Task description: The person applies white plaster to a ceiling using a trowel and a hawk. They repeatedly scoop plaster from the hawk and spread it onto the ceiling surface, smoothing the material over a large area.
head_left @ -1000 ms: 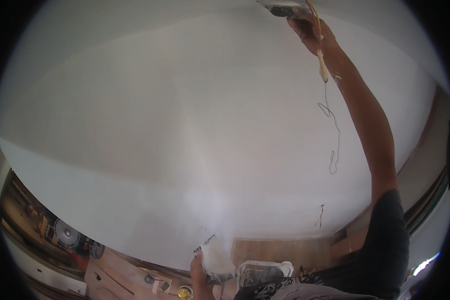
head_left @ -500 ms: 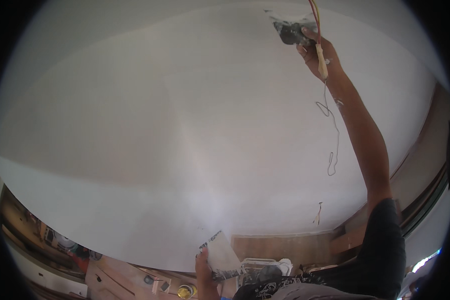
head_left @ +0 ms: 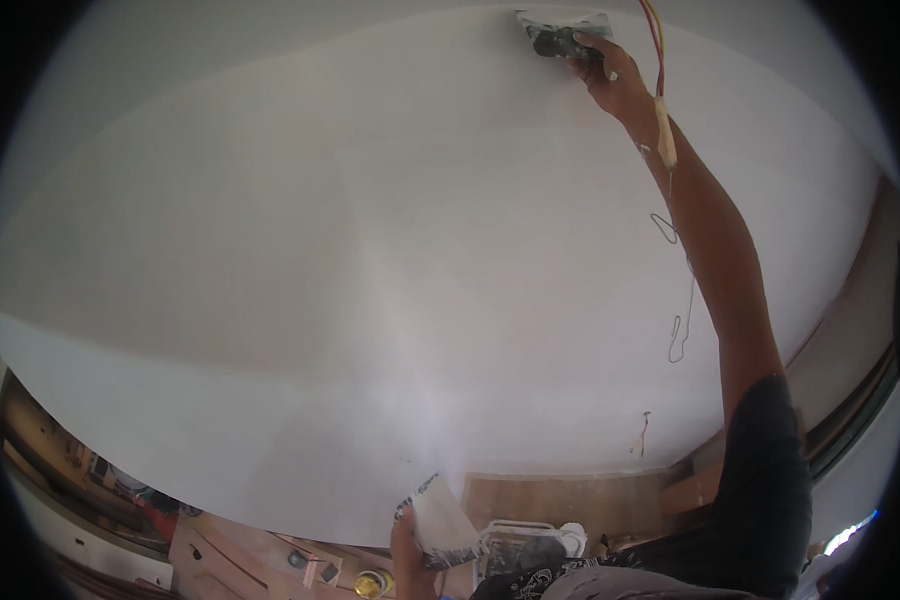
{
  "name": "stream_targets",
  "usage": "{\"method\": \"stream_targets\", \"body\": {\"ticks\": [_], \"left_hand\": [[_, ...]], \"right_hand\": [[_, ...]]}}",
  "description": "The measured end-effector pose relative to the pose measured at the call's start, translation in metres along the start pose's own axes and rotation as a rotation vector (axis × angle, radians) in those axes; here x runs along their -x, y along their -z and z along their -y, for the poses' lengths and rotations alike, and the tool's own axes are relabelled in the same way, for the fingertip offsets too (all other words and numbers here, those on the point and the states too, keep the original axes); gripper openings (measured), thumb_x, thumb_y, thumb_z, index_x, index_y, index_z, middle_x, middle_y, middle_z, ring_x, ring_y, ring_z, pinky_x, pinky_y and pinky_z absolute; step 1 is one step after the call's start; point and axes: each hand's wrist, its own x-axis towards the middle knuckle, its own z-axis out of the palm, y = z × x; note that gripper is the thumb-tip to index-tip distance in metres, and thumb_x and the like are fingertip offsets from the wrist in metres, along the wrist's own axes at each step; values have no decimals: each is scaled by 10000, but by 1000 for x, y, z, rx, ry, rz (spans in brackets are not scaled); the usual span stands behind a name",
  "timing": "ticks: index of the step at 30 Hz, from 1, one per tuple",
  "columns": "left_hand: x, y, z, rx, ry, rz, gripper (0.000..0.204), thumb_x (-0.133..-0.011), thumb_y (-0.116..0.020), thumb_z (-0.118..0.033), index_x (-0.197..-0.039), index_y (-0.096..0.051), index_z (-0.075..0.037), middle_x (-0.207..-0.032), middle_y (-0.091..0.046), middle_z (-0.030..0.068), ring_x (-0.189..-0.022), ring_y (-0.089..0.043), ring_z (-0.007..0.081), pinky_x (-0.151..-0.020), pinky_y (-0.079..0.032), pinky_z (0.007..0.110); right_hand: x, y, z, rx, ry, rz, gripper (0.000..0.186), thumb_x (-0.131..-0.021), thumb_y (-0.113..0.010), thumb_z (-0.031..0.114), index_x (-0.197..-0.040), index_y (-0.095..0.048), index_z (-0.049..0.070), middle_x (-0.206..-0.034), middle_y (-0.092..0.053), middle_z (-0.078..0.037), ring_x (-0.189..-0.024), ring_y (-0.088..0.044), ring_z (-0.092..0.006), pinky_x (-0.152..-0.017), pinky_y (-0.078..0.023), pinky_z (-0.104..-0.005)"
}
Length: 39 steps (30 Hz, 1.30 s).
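Observation:
High overhead, my right hand [head_left: 615,80] grips a putty trowel [head_left: 550,42] by its dark handle. The pale, smeared blade lies at the white surface [head_left: 270,200]; whether its whole edge touches cannot be made out. Low in the picture, my left hand [head_left: 406,548] holds a flat whitish plate [head_left: 447,520] by one side. Dark, worn patches mark two edges of that plate, which is tilted below the surface. Past my right forearm hang red and yellow wires [head_left: 658,50], joined in a tan wrapped end [head_left: 667,135].
A thin bent wire [head_left: 676,345] dangles beside my right upper arm. Another short wire [head_left: 642,435] sticks out farther down. Below are a white-framed seat or stool [head_left: 580,540], a yellow round container [head_left: 370,584] and wooden boards [head_left: 225,555].
My right hand and the trowel have moved left and slightly up along the white surface. The hanging wires appear farther right. My left hand and the plate have barely shifted.

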Motion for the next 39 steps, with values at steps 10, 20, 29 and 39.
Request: {"method": "stream_targets", "body": {"ticks": [10,20,29,39], "left_hand": [[11,-18,-5,25,-11,-48,437,-981,-437,-319,-1200,-510,52,-1084,-624,175,-951,-649,296,-838,-529,424],[27,-34,-19,-98,-25,-81,420,-972,-462,-317,-1158,-550,50,-1032,-644,148,-915,-654,260,-805,-529,384],[44,-48,-31,-111,-24,-19,413,-977,-450,-304,-1170,-543,50,-1057,-637,159,-930,-652,265,-808,-531,392],[47,-52,-35,38,66,76,434,-999,-367,-324,-1221,-514,19,-1079,-626,176,-958,-646,300,-833,-537,443]], "right_hand": [[2,14,54,-349,-133,199,197,-890,-583,90,-1020,-548,-54,-949,-624,-134,-888,-630,-223,-813,-560,-302],[72,-31,199,-701,-172,25,161,-789,-576,47,-887,-560,-79,-817,-650,-157,-615,-659,-175,-551,-585,-217],[76,-20,217,-858,-44,156,303,-852,-578,80,-998,-545,-183,-913,-648,-221,-695,-672,-197,-604,-591,-208],[105,34,151,-618,-412,-241,129,-864,-605,55,-976,-585,-6,-875,-593,-83,-664,-569,-172,-637,-520,-234]]}}
